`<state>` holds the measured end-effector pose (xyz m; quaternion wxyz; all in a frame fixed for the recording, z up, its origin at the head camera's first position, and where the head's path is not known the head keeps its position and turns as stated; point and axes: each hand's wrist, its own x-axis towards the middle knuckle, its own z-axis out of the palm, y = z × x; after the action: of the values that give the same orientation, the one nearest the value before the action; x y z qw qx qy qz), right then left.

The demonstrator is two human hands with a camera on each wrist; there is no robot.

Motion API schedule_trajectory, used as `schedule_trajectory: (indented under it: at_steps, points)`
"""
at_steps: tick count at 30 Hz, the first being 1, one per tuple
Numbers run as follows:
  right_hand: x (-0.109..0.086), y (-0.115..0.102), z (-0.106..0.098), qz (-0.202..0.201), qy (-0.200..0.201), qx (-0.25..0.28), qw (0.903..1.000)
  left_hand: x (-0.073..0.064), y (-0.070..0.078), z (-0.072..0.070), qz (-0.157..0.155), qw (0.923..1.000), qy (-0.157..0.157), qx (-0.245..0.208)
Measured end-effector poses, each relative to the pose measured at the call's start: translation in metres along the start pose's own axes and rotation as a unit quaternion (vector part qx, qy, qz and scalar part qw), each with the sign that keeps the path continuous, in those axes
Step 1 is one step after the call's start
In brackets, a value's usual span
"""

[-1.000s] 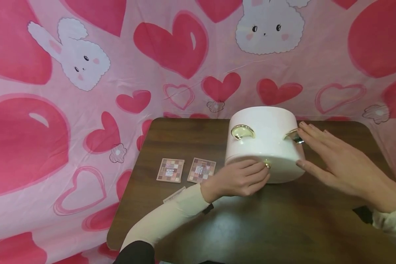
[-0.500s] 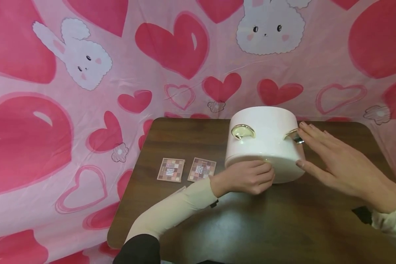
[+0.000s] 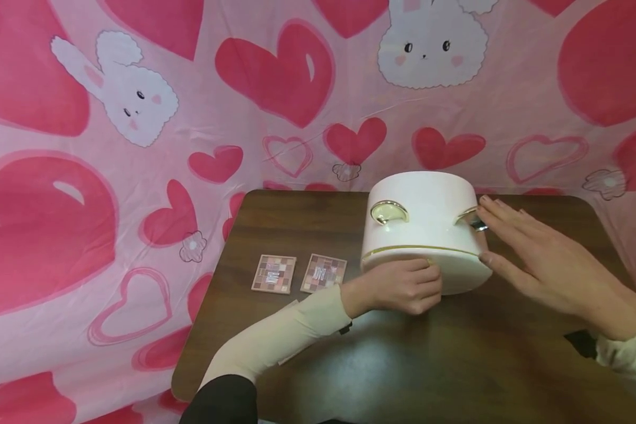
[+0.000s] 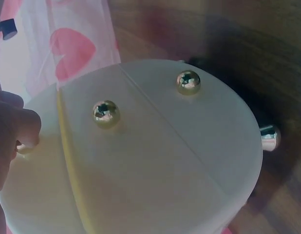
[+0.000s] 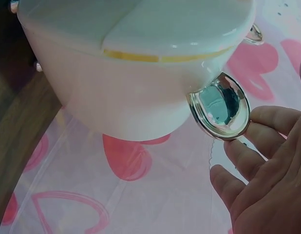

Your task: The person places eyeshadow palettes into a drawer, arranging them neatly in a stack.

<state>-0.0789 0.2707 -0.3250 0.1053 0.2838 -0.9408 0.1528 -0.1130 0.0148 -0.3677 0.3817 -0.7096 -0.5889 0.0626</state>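
Observation:
A white rounded storage box (image 3: pixel 421 227) with gold ear-shaped ornaments stands at the back right of the table. My left hand (image 3: pixel 403 288) is at the box's near face, its curled fingers pinching a small gold knob, mostly hidden by them. In the left wrist view, the drawer front (image 4: pixel 38 180) under that hand stands slightly proud, a gold strip along its edge; two more round knobs, a middle knob (image 4: pixel 106 114) and a far knob (image 4: pixel 188 83), are uncovered. My right hand (image 5: pixel 272 180), fingers extended, touches the right gold ear (image 5: pixel 228 109) and steadies against the box's side.
Two square eyeshadow palettes, a left palette (image 3: pixel 274 274) and a right palette (image 3: pixel 324 274), lie on the brown wooden table (image 3: pixel 456 365) left of the box. Another flat item is mostly hidden under my left forearm. A pink heart-print cloth (image 3: pixel 350 88) hangs behind.
My left hand has closed over the knob and shifted slightly right. A gold line now shows along the box's upper front edge as the drawer front comes out a little. My right hand stays put.

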Motion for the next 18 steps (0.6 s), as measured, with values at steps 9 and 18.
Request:
schedule_trajectory:
  at_steps: [9,18]
  points:
    - [0.0,0.001,-0.001,-0.004,-0.003,0.018,0.9998,0.002,0.015,-0.012,0.013,0.9999,0.0,0.005]
    - [0.0,0.002,0.0,-0.01,0.007,0.024,0.9996,0.004,0.03,-0.024,0.029,0.999,0.032,-0.015]
